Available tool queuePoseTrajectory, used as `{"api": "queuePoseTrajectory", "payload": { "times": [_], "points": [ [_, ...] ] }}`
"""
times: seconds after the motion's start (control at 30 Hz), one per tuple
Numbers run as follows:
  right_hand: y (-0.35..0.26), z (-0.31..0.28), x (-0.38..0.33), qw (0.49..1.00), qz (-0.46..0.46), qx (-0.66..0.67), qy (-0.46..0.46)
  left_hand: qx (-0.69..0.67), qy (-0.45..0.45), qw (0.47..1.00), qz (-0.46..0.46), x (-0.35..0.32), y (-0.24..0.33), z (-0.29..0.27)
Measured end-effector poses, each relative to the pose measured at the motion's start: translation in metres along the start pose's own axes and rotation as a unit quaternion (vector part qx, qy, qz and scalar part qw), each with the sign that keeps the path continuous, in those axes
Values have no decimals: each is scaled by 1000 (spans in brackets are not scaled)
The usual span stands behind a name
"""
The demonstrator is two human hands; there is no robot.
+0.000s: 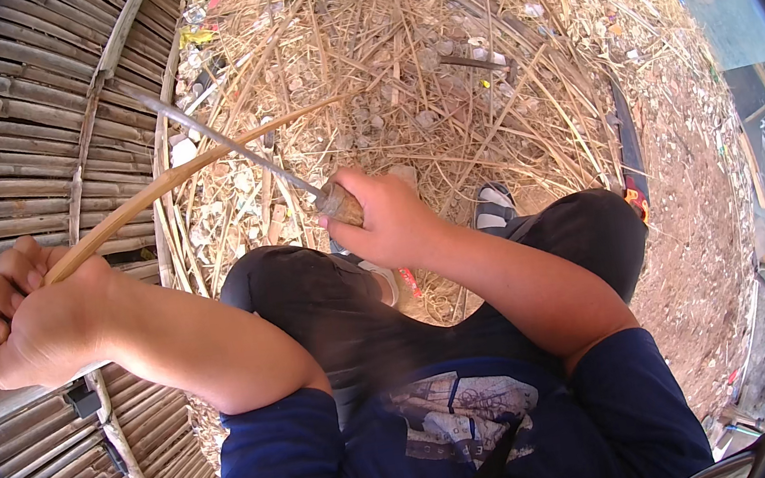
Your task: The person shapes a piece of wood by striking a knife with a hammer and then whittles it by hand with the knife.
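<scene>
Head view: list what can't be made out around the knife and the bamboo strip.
- Knife handle: hidden inside the right hand.
- Bamboo strip near end: wrapped by the left hand.
- Strip's far tip: lost among straw litter.
- Woven bamboo panel: cut off by the left rim.

The left hand (30, 325) is curled into a tight fist, arm bent in from below. The right hand (385, 220) is curled shut too, reaching forward.

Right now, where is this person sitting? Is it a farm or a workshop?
It looks like an outdoor spot for cane or bamboo craft, probably a yard. Dry straw and cut stalks litter the dirt ground, a woven cane panel lies alongside, and the hands hold a cane strip and a knife.
</scene>
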State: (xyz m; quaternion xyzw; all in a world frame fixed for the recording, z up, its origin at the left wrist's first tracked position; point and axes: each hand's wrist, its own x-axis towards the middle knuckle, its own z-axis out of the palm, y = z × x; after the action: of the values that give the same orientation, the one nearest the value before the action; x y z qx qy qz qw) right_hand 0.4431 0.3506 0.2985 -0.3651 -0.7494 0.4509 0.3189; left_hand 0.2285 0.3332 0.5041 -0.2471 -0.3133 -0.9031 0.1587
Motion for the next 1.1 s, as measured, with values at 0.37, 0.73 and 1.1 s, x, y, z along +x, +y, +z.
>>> {"api": "queuePoseTrajectory", "payload": {
  "times": [0.37,0.73,1.1],
  "points": [
    [32,32,7,997,69,-6,22,-10,-5,1000,-15,3,-5,0],
    [56,42,37,996,77,-18,34,9,-39,999,-17,-1,-4,1],
    [4,40,39,999,-27,22,14,-59,-122,987,-81,47,19,-39]
  ]
}}
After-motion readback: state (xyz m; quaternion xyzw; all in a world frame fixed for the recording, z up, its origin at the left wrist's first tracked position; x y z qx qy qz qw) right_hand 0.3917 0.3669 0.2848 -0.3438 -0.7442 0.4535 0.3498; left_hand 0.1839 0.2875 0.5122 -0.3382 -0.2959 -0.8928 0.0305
